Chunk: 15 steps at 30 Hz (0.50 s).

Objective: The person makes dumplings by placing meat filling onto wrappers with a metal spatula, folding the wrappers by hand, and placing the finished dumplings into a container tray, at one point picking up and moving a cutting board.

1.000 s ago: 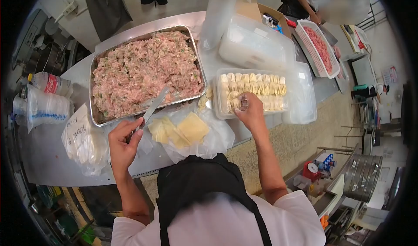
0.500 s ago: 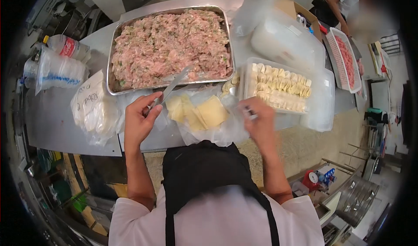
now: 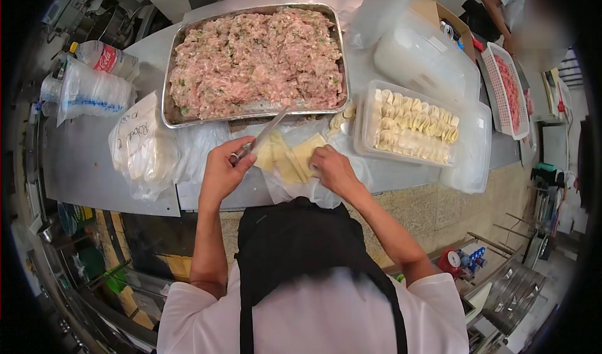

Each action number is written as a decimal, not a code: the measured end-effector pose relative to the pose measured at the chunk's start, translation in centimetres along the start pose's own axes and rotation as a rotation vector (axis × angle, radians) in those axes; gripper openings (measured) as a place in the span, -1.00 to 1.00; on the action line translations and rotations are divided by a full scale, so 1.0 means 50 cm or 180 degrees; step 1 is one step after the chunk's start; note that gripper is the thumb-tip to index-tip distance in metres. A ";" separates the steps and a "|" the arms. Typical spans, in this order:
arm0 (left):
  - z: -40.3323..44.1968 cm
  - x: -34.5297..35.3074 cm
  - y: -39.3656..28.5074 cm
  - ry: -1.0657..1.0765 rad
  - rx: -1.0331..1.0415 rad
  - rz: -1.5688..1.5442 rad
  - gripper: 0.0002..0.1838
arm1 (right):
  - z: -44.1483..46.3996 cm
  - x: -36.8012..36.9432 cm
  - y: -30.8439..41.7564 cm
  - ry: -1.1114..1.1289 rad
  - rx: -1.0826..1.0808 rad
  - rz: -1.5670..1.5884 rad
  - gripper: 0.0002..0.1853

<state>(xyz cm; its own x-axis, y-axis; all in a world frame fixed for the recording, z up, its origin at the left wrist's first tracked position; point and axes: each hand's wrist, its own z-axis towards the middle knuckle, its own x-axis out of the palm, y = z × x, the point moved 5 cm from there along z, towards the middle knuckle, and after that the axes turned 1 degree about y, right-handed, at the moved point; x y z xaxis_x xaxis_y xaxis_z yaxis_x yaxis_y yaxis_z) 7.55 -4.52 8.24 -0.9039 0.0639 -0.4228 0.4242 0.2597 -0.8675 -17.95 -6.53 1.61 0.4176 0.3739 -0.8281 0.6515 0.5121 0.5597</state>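
Note:
My left hand (image 3: pixel 227 171) is closed round the dark handle of a metal spreading knife (image 3: pixel 271 128), its blade pointing up toward a steel tray (image 3: pixel 168 97) of minced meat (image 3: pixel 257 62). Yellow square wrappers (image 3: pixel 279 159) lie fanned out on clear plastic between my hands. At their right edge, my right hand (image 3: pixel 335 171) pinches a wrapper with fingers pressed together. A clear plastic box (image 3: pixel 365 125) to the right holds rows of folded dumplings (image 3: pixel 417 119).
Translucent lids (image 3: pixel 433 59) lie behind and beside the box. Bagged wrappers (image 3: pixel 141 150), bagged cups (image 3: pixel 94 94) and a bottle (image 3: pixel 106 60) stand left. A white basket of meat (image 3: pixel 505 90) is at right, near another person (image 3: pixel 501 9).
My right hand has left the dumpling box and moved left and down onto the wrappers. My left hand still holds the knife. The camera view has shifted, too.

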 end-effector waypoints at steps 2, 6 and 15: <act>0.003 0.016 -0.004 0.0052 0.0043 -0.0111 -0.58 | -0.001 -0.003 -0.006 0.0010 0.0028 0.0154 -0.81; 0.004 0.025 -0.013 0.0120 0.0055 -0.0005 -0.62 | 0.007 -0.010 -0.030 -0.0156 -0.0042 0.1173 -0.86; 0.072 -0.041 -0.079 -0.0534 0.0927 0.1318 -0.69 | -0.042 -0.131 -0.039 -0.1339 0.1087 0.3607 -0.71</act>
<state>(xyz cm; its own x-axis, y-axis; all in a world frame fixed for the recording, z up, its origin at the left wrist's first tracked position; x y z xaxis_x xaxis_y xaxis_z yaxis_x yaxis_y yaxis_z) 7.91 -9.13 11.59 -0.6466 -0.0569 -0.7607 0.7627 -0.0343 -0.6458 -23.28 -8.34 6.00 0.9775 0.1646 0.1318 -0.1007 -0.1847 0.9776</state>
